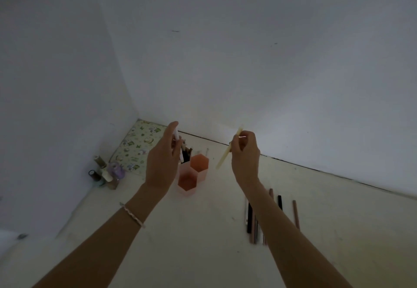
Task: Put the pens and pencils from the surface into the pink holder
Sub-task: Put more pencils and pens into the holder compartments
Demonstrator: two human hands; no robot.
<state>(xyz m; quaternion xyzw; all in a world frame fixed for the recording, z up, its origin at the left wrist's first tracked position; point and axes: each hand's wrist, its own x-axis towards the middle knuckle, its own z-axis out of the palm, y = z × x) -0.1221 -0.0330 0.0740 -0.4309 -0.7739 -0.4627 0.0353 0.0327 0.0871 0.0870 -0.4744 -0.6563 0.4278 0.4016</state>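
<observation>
A pink holder (191,175) made of joined hexagonal cups stands on the pale surface near the back wall; its rear cup holds several pens. My left hand (161,161) hovers just left of and above the holder, pinching a white pen (177,137) upright over the rear cup. To the right of the holder, my right hand (244,154) is raised and grips a pale yellow pen (223,159) that slants down to the left. Several pens and pencils (253,220) lie side by side on the surface under my right forearm, with one brown pencil (296,214) apart to their right.
A cluster of small bottles (106,171) stands in the left corner. A green patterned mat (135,148) lies behind the holder against the wall. White walls close off the back and left sides. A bracelet sits on my left wrist.
</observation>
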